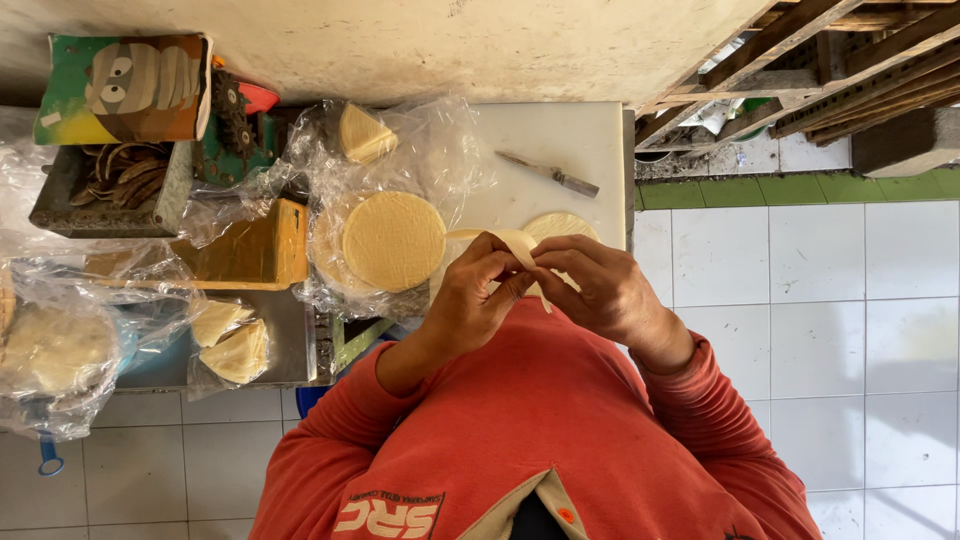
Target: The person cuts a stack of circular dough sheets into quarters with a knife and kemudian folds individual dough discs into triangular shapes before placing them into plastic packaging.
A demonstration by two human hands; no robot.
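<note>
Fingertips [520, 272] of both hands pinch a thin pale dough strip [505, 240] at the centre of the frame, closed narrow on it. The left hand [470, 300] holds the strip from the left side, and the right hand [600, 290] folds it from the right; the two hands touch each other. The strip hangs over the edge of a white cutting board [560, 140], just above a round wrapper [560, 225] lying flat there. A stack of round wrappers [394, 240] sits in clear plastic to the left, and a small knife [548, 174] lies higher on the board. The strip looks soft and thin, so it could tear if the fingers pull too hard, or it could slip and drop on the tiled floor [820, 320].
</note>
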